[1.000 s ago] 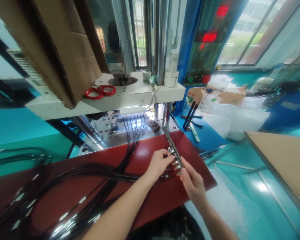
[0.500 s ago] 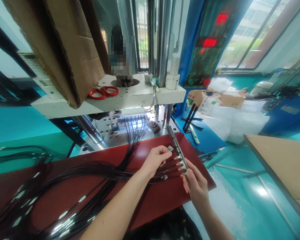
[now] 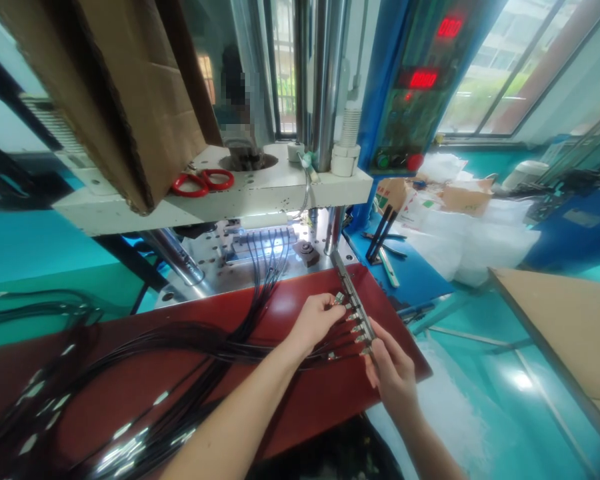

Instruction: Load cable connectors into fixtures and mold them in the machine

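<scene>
My left hand [image 3: 316, 321] is closed in a pinch on a small metal cable connector [image 3: 339, 298], close beside a long grey metal bar [image 3: 353, 291]. Around the near end of that bar my right hand [image 3: 391, 363] is closed, thumb on top. Several silvery connectors [image 3: 359, 329] on thin black cables sit in a row along the bar's left side. One loose connector [image 3: 331, 356] lies on the dark red board [image 3: 285, 413]. From the left, a thick bundle of black cables [image 3: 180, 333] runs across the board beneath my left forearm.
Behind the board stands a press with a white plate [image 3: 280, 199], where red-handled scissors [image 3: 203, 181] and a cardboard box [image 3: 145, 100] rest. Other cables run into a lit metal mould [image 3: 265, 244]. Pliers [image 3: 393, 245] and a cutter [image 3: 389, 269] lie on the blue surface at right.
My left hand has brought the pinched connector slightly closer to the bar, and another connector now shows against the bar beside my fingertips. My right hand keeps its hold.
</scene>
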Motion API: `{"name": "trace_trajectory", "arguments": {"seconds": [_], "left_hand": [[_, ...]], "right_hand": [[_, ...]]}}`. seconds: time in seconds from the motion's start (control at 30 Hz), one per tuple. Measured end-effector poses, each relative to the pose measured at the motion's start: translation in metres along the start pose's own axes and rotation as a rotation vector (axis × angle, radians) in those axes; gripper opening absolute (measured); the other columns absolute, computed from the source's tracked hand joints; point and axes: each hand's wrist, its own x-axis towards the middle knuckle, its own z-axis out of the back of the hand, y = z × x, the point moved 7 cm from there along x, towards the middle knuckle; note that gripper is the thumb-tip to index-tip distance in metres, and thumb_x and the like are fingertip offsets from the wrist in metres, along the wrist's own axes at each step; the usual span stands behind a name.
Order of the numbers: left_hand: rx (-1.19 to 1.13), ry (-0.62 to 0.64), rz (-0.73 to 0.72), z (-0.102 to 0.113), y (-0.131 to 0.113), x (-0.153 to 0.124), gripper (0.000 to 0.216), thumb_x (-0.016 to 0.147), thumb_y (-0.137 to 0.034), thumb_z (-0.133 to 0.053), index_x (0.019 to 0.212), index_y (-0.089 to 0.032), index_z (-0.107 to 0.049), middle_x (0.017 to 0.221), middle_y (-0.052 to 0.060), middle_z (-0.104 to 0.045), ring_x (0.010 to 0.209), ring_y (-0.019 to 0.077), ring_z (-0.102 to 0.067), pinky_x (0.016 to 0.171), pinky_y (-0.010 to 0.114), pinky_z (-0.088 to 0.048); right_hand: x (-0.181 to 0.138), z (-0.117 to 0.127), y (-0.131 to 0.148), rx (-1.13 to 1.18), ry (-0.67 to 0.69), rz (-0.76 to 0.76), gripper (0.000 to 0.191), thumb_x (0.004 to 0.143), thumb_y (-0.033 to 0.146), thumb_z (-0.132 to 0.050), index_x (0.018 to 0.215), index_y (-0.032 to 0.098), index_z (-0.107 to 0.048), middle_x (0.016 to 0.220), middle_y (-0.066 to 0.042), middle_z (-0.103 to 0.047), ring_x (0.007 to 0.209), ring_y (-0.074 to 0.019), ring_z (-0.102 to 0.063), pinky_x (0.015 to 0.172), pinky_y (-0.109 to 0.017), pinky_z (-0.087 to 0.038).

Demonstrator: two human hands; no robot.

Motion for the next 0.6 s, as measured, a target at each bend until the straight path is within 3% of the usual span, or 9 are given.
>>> {"name": "trace_trajectory", "arguments": {"seconds": [0.27, 0.47, 0.6], "left_hand": [[-0.167, 0.036, 0.139, -0.001, -0.002, -0.002, 0.017, 0.063, -0.025, -0.051, 0.054, -0.017, -0.040, 0.041, -0.009, -0.028, 0.037, 0.0036, -0.020, 0.039, 0.019, -0.014], [-0.186, 0.004, 0.062, 0.005, 0.003, -0.002, 0.016, 0.064, -0.028, -0.057, 0.059, -0.015, -0.049, 0.045, -0.008, -0.038, 0.039, 0.0035, -0.027, 0.041, 0.019, -0.018], [-0.286, 0.039, 0.078, 0.010, 0.005, -0.001, 0.025, 0.066, -0.038, -0.060, 0.062, -0.015, -0.050, 0.052, -0.005, -0.044, 0.041, 0.0043, -0.033, 0.042, 0.019, -0.022]], "right_hand": [[0.000, 0.000, -0.001, -0.111, 0.032, 0.030, 0.041, 0.084, 0.037, -0.050, 0.123, 0.023, -0.049, 0.054, 0.005, -0.046, 0.039, -0.0048, -0.032, 0.037, -0.018, -0.029], [0.002, -0.005, 0.008, -0.335, 0.042, 0.127, 0.041, 0.082, 0.035, -0.052, 0.120, 0.020, -0.053, 0.059, 0.001, -0.049, 0.052, -0.0100, -0.043, 0.045, -0.021, -0.039], [0.003, -0.006, 0.006, -0.187, 0.021, 0.038, 0.042, 0.081, 0.038, -0.053, 0.119, 0.019, -0.053, 0.057, 0.002, -0.049, 0.046, -0.0076, -0.039, 0.040, -0.019, -0.035]]}}
